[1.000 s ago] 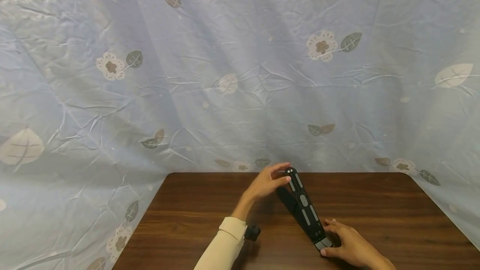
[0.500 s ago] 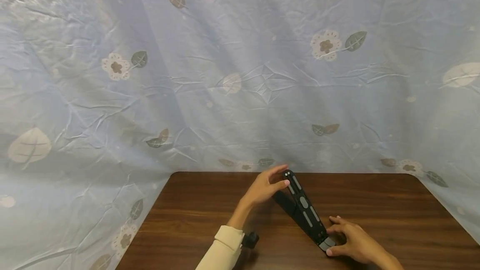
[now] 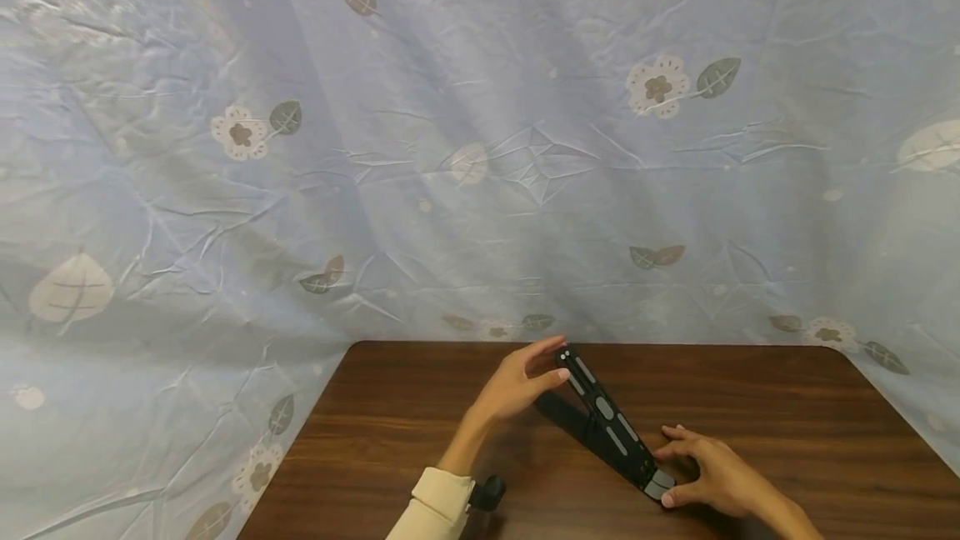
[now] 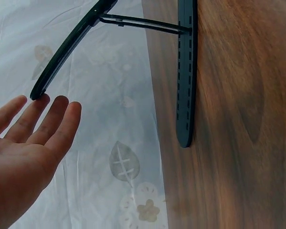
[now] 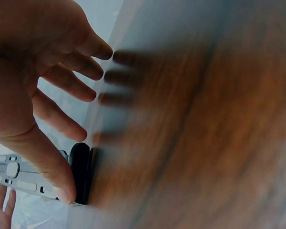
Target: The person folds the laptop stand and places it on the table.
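Note:
A black folding laptop stand [image 3: 604, 408] with grey pads stands partly unfolded on the table. Its upper arm slants up to the far left, and a thin strut [image 4: 140, 24] joins it to the slotted lower bar [image 4: 185, 90], which lies along the wood. My left hand [image 3: 512, 386] holds the raised tip between thumb and fingers; in the left wrist view the fingers reach out straight and one fingertip touches the tip. At the near, grey-capped end, my right hand [image 3: 711, 469] pinches the stand between thumb and index finger, the other fingers spread above the table.
The dark wooden table [image 3: 787, 407] has rounded far corners. Behind it hangs a pale blue curtain [image 3: 480, 107] printed with leaves and flowers. A black device [image 3: 489, 492] sits at my left wrist, beside the cream sleeve [image 3: 435, 507].
The stand's raised tip has come down and to the left with my left hand, so the upper arm leans lower. My right hand stays at the near end, shifted slightly right.

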